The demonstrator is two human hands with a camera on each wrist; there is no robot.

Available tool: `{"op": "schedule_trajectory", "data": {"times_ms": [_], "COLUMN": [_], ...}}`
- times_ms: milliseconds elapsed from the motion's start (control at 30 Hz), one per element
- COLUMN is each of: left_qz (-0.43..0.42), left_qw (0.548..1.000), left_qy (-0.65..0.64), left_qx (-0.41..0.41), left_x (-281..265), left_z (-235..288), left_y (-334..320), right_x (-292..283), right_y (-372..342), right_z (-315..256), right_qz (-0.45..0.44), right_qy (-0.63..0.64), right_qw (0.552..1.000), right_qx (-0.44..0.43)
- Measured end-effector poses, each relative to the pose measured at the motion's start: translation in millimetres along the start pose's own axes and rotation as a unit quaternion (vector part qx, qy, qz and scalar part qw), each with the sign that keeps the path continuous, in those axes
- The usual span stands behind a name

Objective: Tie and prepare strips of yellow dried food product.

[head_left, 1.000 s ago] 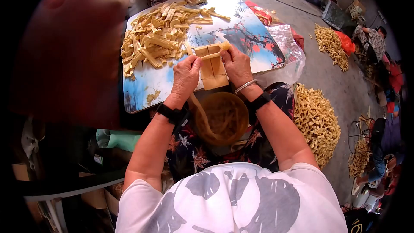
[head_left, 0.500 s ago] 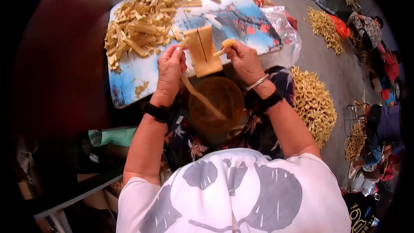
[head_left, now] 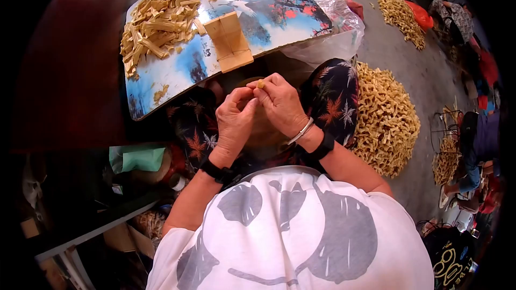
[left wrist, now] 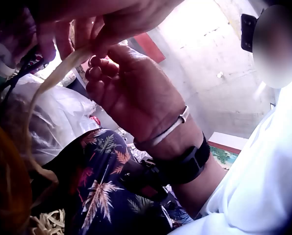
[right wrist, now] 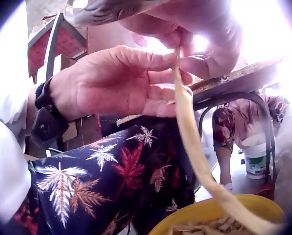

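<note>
Over the lap, my left hand (head_left: pixel 236 121) and right hand (head_left: pixel 282 107) meet at the fingertips. My right fingers pinch a small yellow bundle (head_left: pixel 261 84). In the right wrist view, a long, pale yellow, flat strip (right wrist: pixel 195 142) hangs from the meeting fingertips down over a yellow bowl (right wrist: pixel 204 211); the thumb and forefinger of my left hand (right wrist: pixel 116 83) pinch its upper end. The left wrist view shows the strip (left wrist: pixel 63 73) curving below the fingers. Beyond the hands, a wooden block (head_left: pixel 228 43) with a groove lies at the table's near edge.
A heap of yellowish split pieces (head_left: pixel 161 21) covers the left of the painted table (head_left: pixel 274 13). To my right, a big pile of short knotted pieces (head_left: pixel 384 123) lies on the floor, with a smaller pile (head_left: pixel 400 19) farther off. A clear plastic bag (head_left: pixel 336 27) hangs by the table.
Both hands have drawn back from the wooden block to the lap and come together. The bundle has come along in the right fingers; earlier the hands were apart, each gripping a piece.
</note>
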State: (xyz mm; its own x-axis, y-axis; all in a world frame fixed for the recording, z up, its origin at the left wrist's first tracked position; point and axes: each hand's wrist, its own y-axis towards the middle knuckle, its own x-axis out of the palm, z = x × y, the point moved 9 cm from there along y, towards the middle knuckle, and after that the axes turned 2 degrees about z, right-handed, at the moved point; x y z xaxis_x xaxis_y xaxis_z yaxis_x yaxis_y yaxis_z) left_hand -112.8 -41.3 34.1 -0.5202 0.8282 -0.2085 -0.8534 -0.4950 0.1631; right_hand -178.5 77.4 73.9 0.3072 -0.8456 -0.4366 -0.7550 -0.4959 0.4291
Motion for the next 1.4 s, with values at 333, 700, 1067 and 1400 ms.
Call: {"op": "schedule_trajectory", "data": {"times_ms": [333,700,1067,1400], "left_qz": [-0.131,-0.184,-0.372,-0.168], "left_qw": [0.78,0.87,0.891,0.89], "left_qy": [-0.419,-0.367,0.225,0.333], "left_qx": [-0.446,-0.274,0.131,0.262], "left_x": [44,44,65,55], "left_z": [-40,-79,31,101], "left_y": [-56,-46,-53,-69], "right_x": [2,2,-22,-8], "right_y": [-37,-75,-82,-79], "right_z": [-8,-31,14,71], "right_qz": [-0.06,0.082,0.103,0.071], "right_qy": [0.154,0.038,0.037,0.19], "right_qw": [0.981,0.995,0.994,0.932], "right_qx": [0.106,-0.047,0.009,0.299]}}
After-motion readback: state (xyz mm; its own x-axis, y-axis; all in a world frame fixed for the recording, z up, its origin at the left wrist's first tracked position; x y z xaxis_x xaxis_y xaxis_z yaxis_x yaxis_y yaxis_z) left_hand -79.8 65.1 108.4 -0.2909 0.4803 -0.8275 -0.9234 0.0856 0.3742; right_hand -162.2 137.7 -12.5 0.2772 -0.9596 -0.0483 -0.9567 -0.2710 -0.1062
